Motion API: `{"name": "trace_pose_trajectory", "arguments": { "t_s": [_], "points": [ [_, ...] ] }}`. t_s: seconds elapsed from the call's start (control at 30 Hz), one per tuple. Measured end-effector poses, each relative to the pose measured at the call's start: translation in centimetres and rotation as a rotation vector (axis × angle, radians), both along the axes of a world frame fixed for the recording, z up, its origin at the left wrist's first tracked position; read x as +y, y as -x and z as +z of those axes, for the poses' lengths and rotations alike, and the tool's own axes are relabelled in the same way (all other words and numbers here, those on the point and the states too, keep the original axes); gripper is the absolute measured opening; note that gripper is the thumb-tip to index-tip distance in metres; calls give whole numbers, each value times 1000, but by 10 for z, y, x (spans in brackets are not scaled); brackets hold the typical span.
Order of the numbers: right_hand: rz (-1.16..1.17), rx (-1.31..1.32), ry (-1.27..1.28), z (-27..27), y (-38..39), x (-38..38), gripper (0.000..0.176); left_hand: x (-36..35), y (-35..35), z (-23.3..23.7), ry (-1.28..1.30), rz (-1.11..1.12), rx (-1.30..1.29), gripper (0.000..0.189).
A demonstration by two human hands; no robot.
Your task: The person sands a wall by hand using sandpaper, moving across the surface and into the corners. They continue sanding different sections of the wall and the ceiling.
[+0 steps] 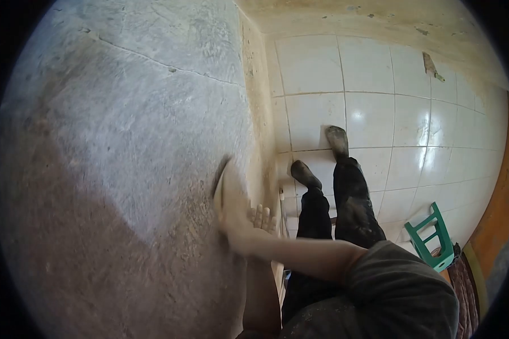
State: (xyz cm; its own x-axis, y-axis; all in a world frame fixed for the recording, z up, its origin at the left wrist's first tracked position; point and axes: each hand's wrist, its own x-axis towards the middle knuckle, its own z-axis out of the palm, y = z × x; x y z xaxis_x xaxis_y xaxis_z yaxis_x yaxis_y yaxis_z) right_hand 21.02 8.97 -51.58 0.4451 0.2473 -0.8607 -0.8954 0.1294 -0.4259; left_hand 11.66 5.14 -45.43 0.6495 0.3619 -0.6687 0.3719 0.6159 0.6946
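My right hand [238, 217] presses against the rough grey plastered surface [152, 130] at the left. It is blurred by motion, and its fingers appear closed over a flat, tan, wedge-like piece [225, 183] lying along the plaster; what this is I cannot make out. My right arm crosses in front of my body. Just beside and partly behind the right wrist, my left hand [263, 218] shows outstretched fingers, with nothing visible in them. The rest of that hand is hidden by the right arm.
A crack [172, 70] runs across the upper plaster. White floor tiles [370, 116] lie to the right, with my dark boots [337, 140] on them. A green plastic stool [434, 240] stands at the lower right. A small scrap [431, 65] lies near the far wall.
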Motion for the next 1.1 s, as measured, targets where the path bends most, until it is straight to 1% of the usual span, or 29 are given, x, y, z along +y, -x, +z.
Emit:
{"name": "trace_pose_trajectory", "arguments": {
  "t_s": [0.03,0.07,0.1,0.13,0.17,0.2,0.23,0.27,0.3,0.33,0.37,0.4,0.43,0.47,0.5,0.57,0.63,0.67,0.7,0.73,0.77,0.87,0.9,0.93,0.97,1.0,1.07,1.1],
  "points": [
    [17,-33,-8,7,-4,-8,82,14,10,-13,248,218,69,61],
    [33,-68,-19,28,-23,-24,81,22,15,-19,493,436,135,61],
    [44,-111,-31,45,-47,-37,80,17,-4,-5,373,365,244,62],
    [19,-75,-85,37,-71,-43,82,4,-38,17,253,294,341,63],
    [-62,79,-227,8,-94,-43,85,-4,-58,29,133,225,439,65],
    [-138,209,-369,-15,-115,-43,88,0,-55,26,205,254,392,61],
    [-162,239,-431,-27,-128,-40,91,8,-45,20,279,278,346,57],
    [-148,152,-427,-25,-134,-37,94,13,-46,13,357,296,296,54],
    [-55,-73,-322,11,-128,-35,92,1,-74,28,242,274,354,58],
    [27,-287,-182,47,-123,-34,90,14,-59,9,390,257,215,57],
    [126,-632,-142,76,-119,-45,88,41,-25,-22,535,240,73,57],
    [171,-974,-64,105,-115,-56,86,55,-8,-38,672,223,-73,56],
    [80,-1230,-193,113,-118,-67,84,49,-21,-34,311,-26,10,56],
    [76,-965,-213,107,-131,-64,83,42,-34,-30,-50,-266,138,57],
    [74,-705,-231,88,-151,-57,83,28,-72,-7,67,4,227,57],
    [-38,-524,-137,14,-195,-35,80,6,-135,43,247,252,375,59],
    [-107,-510,-37,-8,-232,-30,77,6,-151,41,227,195,303,67],
    [-68,-433,-53,24,-259,-41,76,7,-162,39,215,161,261,71],
    [0,-569,27,50,-267,-42,75,5,-180,42,222,185,294,69],
    [60,-703,119,76,-275,-43,74,11,-174,25,110,74,163,65],
    [149,-1042,306,96,-258,-39,73,22,-158,-7,-4,-35,36,61],
    [13,-1448,42,123,-239,-60,76,25,-193,8,-282,-424,-12,56],
    [-23,-1164,-17,109,-251,-54,78,19,-212,16,1,-131,-28,56],
    [-53,-885,-73,75,-272,-43,79,13,-234,25,286,163,-52,55],
    [-73,-598,-122,40,-285,-35,81,4,-257,41,207,248,291,57],
    [-17,-469,-152,-6,-280,-32,82,4,-254,41,232,232,272,58],
    [-6,-482,-105,-23,-289,-30,82,11,-255,33,282,165,208,58],
    [-25,-605,-30,5,-286,-27,82,11,-255,28,270,179,198,61]
  ]
}}
